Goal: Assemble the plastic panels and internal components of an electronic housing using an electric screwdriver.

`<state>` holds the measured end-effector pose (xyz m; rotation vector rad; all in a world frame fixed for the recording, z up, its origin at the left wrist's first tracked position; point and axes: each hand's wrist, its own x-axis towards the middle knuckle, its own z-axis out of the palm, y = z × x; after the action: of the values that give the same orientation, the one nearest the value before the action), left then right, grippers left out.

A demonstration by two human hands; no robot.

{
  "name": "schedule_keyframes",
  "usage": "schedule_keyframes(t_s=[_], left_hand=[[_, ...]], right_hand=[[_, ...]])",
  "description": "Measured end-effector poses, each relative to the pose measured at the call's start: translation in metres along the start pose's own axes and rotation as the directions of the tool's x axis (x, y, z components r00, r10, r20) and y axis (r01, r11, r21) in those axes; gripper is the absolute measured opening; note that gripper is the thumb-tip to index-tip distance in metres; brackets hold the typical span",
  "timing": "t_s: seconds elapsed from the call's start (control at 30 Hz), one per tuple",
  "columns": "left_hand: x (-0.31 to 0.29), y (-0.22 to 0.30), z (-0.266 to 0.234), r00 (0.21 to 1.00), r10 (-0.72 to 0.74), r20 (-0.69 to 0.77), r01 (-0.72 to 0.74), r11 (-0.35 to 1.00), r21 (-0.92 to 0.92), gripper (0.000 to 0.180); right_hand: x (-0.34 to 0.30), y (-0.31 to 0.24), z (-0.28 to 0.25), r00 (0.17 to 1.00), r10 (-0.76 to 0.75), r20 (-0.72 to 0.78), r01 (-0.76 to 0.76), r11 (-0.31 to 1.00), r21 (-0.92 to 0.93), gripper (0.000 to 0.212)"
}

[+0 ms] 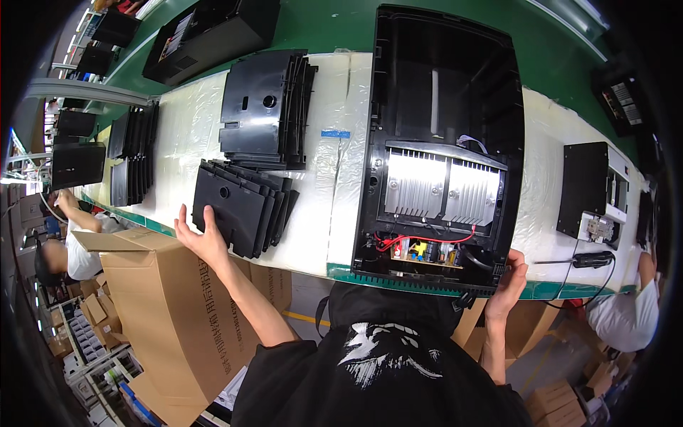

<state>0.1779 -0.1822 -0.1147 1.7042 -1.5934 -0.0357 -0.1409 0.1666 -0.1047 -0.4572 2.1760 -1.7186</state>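
On the padded table in front of me lies a large black plastic housing (pixel 445 92), open side up. Inside it are finned silver heat sinks (pixel 441 186), red wires (pixel 427 239) and a small circuit board (pixel 423 260). My right hand (pixel 506 287) grips the housing's near right corner, its fingers bent around the edge. To the left, my left hand (pixel 205 240) has its fingers spread at the side of a stack of black plastic panels (pixel 238 208); the thumb overlaps the top panel, and whether it presses on it I cannot tell.
Beyond that stack is another pile of black panels (pixel 250 114). A black cabinet (pixel 213 35) stands on the green surface behind. At right are a smaller black unit (pixel 585 186) and a black-handled screwdriver (pixel 593 260). A cardboard box (pixel 167 313) stands below left. Other people work at both sides.
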Motion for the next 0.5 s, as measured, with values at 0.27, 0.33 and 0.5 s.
schedule_keyframes(t_s=[0.27, 0.33, 0.5], left_hand=[[-0.004, -0.009, -0.001, 0.925, -0.301, 0.23, 0.379, 0.744, -0.55, 0.055], [-0.006, -0.009, -0.004, 0.918, -0.325, 0.228, 0.397, 0.723, -0.565, 0.055], [-0.009, 0.015, -0.015, 0.923, -0.379, 0.072, 0.318, 0.641, -0.699, 0.047]], right_hand=[[0.014, -0.015, -0.005, 0.995, -0.084, -0.053, 0.087, 0.994, 0.061, 0.045], [0.016, -0.014, -0.009, 0.993, -0.092, -0.069, 0.095, 0.994, 0.051, 0.044], [0.024, -0.018, -0.02, 0.99, -0.108, -0.087, 0.108, 0.994, -0.014, 0.043]])
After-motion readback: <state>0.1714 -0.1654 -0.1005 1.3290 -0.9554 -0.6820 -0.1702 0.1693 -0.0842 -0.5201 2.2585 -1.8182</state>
